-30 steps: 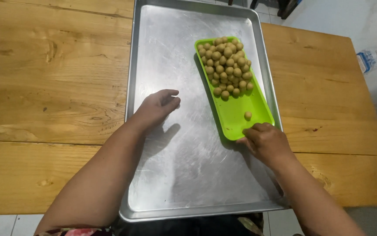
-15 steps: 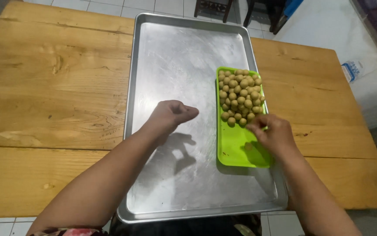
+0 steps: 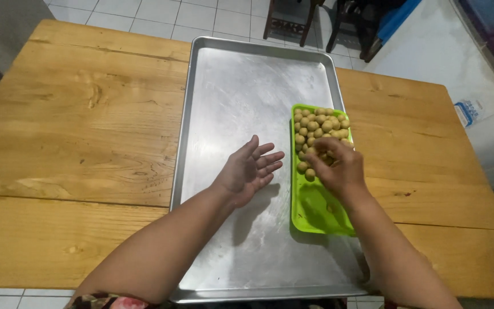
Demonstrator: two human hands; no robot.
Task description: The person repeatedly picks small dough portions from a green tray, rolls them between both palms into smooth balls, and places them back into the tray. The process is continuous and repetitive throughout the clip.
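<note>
A wooden table (image 3: 81,131) fills the view, its bare planks running off to the left. On it lies a long metal tray (image 3: 241,91), set lengthwise from near to far, its bare sheet dull and scratched.

The left hand (image 3: 247,170) hovers over the middle of the tray, palm turned up and to the right, fingers spread and loose; it holds nothing, and its shadow falls on the metal just near of it. The forearm comes in from the near left corner.

Just right of that hand, along the tray's right side, lies a small green dish (image 3: 315,209), oblong, resting inside the tray close to its right rim. Its far half is heaped with small round dough balls (image 3: 318,123), pale tan; its near half is bare green.

The right hand (image 3: 334,166) is down over the dish at the near edge of the heap, fingers curled in among the balls. A few balls show just left of its fingertips. Whether it has one pinched cannot be told, since the fingers hide what lies under them.

Beyond the table's far edge are white floor tiles (image 3: 144,11) and dark chair legs (image 3: 292,23).
</note>
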